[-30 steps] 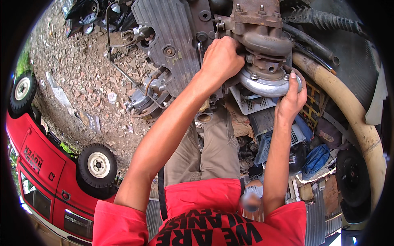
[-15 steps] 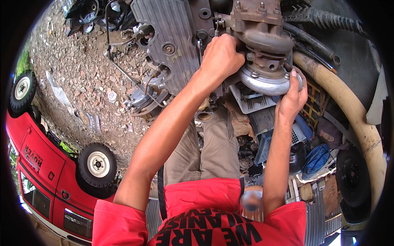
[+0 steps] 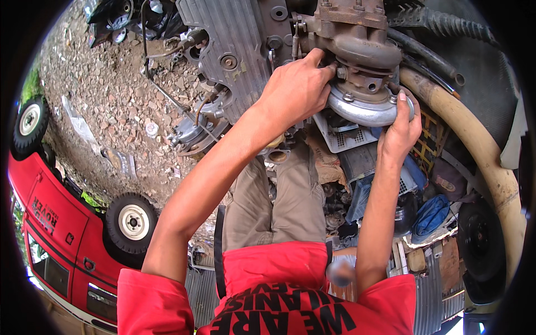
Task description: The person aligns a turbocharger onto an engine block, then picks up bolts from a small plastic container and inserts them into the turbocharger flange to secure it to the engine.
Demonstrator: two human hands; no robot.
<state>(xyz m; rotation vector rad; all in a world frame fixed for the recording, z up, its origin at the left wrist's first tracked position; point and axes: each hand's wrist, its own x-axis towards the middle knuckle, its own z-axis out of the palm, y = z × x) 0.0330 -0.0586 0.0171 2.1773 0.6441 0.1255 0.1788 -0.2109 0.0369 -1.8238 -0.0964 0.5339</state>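
A turbocharger (image 3: pixel 365 114) stands at the top centre, with a rusty brown upper housing and a silver rounded lower housing. My right hand (image 3: pixel 401 131) grips the right edge of the silver housing, thumb on top and the other fingers mostly hidden underneath. On the other side, my left hand (image 3: pixel 296 86) is closed beside the bolts at the turbocharger's middle. Its index finger and thumb point at the rusty body, and whatever lies between the fingertips is hidden. Left of the turbocharger lies the engine's grey ribbed cover (image 3: pixel 228 39).
A thick bamboo pole (image 3: pixel 474 134) curves down the right side, with black hoses (image 3: pixel 430 61) beside it. Below the turbocharger are plastic crates (image 3: pixel 343 139) and clutter. A red vehicle (image 3: pixel 67 234) stands on the left, near stony ground (image 3: pixel 106 84).
My left hand has turned and dropped slightly, and its tight fist has loosened, with the index finger reaching forward. My right hand keeps its grip on the silver housing.
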